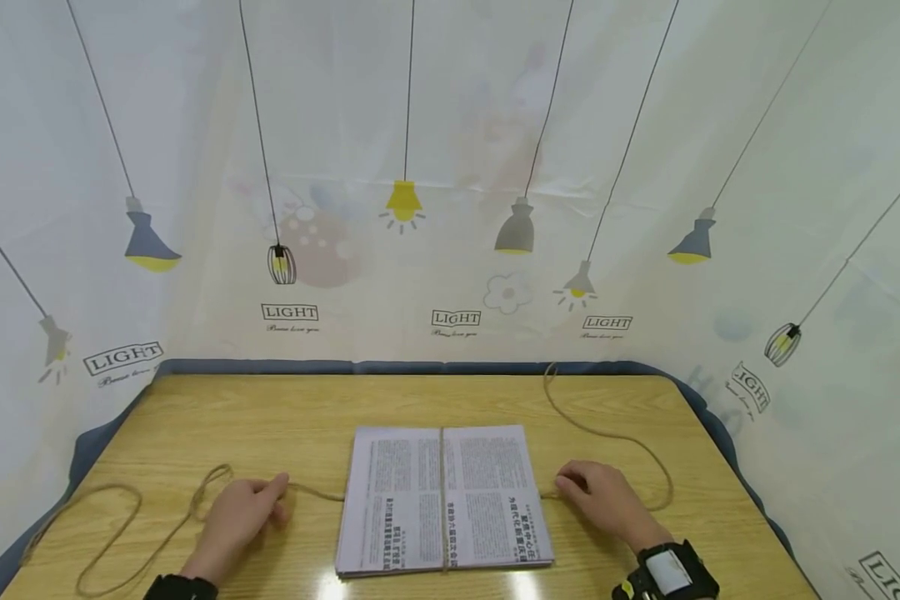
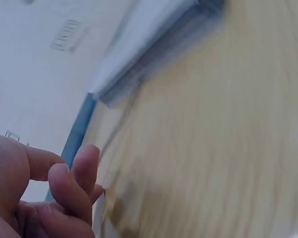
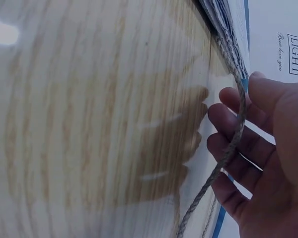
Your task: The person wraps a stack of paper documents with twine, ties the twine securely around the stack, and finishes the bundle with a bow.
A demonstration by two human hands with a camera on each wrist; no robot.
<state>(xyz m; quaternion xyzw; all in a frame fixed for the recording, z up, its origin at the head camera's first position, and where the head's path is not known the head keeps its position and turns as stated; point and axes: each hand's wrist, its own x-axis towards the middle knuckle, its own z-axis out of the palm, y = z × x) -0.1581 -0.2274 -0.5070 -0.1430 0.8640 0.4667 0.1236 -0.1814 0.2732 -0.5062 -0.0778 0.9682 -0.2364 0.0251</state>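
A stack of printed newspaper sheets (image 1: 397, 500) lies flat on the wooden table. One strand of brown twine (image 1: 442, 492) runs down over its middle, and the same cord comes out at both sides. Left of the stack, my left hand (image 1: 243, 517) pinches the twine with bent fingers; in the left wrist view the cord (image 2: 120, 121) runs from beneath the papers to behind the fingertips. On the other side my right hand (image 1: 603, 500) is loosely curved. In the right wrist view the twine (image 3: 227, 153) passes across its fingers, with the thumb apart from them.
Loose twine (image 1: 131, 521) curls over the left of the table. Another length (image 1: 607, 433) trails from the back edge round to the right hand. Behind the table (image 1: 270, 408) hangs a pale cloth (image 1: 450, 108) printed with lamps. Both wrists wear black straps (image 1: 671, 567).
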